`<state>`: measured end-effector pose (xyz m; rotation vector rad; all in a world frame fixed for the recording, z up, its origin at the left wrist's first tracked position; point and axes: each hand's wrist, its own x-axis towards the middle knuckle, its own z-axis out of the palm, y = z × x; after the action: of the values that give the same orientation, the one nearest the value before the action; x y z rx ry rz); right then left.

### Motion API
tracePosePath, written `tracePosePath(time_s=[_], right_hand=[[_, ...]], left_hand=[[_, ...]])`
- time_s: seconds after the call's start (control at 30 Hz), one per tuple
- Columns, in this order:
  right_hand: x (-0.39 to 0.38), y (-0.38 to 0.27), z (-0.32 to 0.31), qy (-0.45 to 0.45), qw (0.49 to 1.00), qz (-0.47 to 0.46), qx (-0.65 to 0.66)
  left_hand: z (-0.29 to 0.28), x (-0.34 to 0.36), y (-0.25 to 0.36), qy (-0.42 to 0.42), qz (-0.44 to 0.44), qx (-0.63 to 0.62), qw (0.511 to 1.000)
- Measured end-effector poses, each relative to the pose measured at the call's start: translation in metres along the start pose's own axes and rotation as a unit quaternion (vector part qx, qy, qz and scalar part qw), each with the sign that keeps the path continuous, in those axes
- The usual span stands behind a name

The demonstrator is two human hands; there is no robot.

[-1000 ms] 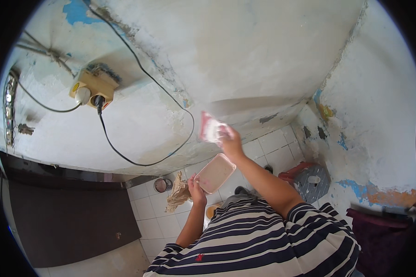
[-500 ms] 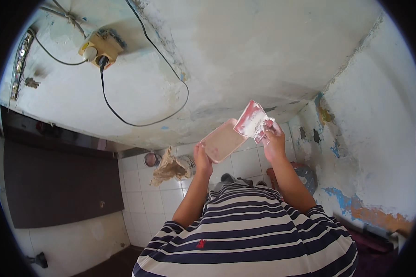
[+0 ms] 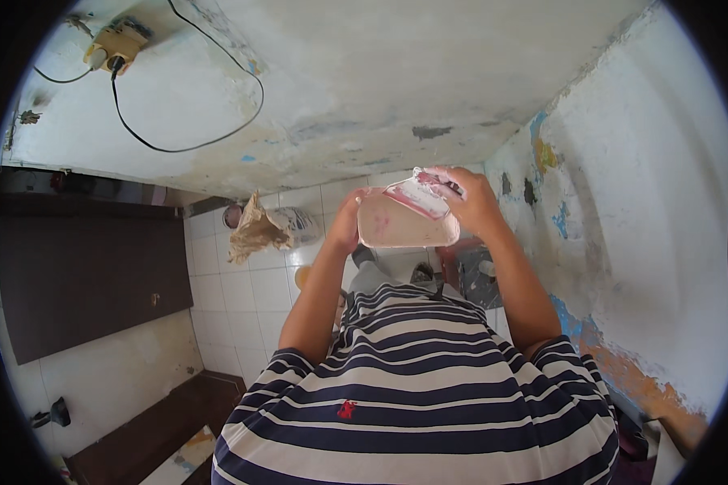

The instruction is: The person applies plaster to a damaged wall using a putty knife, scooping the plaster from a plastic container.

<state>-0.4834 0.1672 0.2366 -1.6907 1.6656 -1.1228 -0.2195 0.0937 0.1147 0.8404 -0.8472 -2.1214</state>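
Note:
My left hand [image 3: 346, 225] is closed round the left end of a shallow, pale pink rectangular tray [image 3: 396, 232], with faint pink smears on its inside. My right hand [image 3: 477, 202] grips a flat pink scraper [image 3: 416, 197] whose face is coated with white paste. White paste also marks the fingers of that hand. The scraper slants over the far right part of the tray, near its rim; whether it touches cannot be told.
Ahead is a patchy wall [image 3: 364, 89] with a socket block [image 3: 115, 47] and a looping black cable [image 3: 260, 101]. On the tiled floor [image 3: 255, 291] stand a torn paper bag [image 3: 255, 230] and a bucket [image 3: 299, 226]. A dark panel [image 3: 89, 275] is at left, a peeling wall [image 3: 623, 218] at right.
The tray has turned level and faces up more. My right hand has swung the scraper down from above the tray to over it. The view has shifted, bringing more floor into sight.

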Motion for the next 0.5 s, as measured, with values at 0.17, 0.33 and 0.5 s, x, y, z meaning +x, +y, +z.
tracePosePath(time_s=[0.17, 0.33, 0.5], right_hand=[[-0.021, 0.02, -0.015, -0.052, 0.992, -0.095, -0.059], [-0.051, 0.027, -0.025, 0.067, 0.993, -0.088, -0.051], [-0.127, 0.119, -0.034, 0.192, 0.964, 0.12, 0.137]], left_hand=[[0.048, -0.015, -0.001, -0.041, -0.136, 0.061, 0.988], [0.056, -0.025, -0.022, -0.005, -0.161, 0.042, 0.986], [0.042, -0.037, -0.051, 0.027, -0.174, 0.031, 0.984]])
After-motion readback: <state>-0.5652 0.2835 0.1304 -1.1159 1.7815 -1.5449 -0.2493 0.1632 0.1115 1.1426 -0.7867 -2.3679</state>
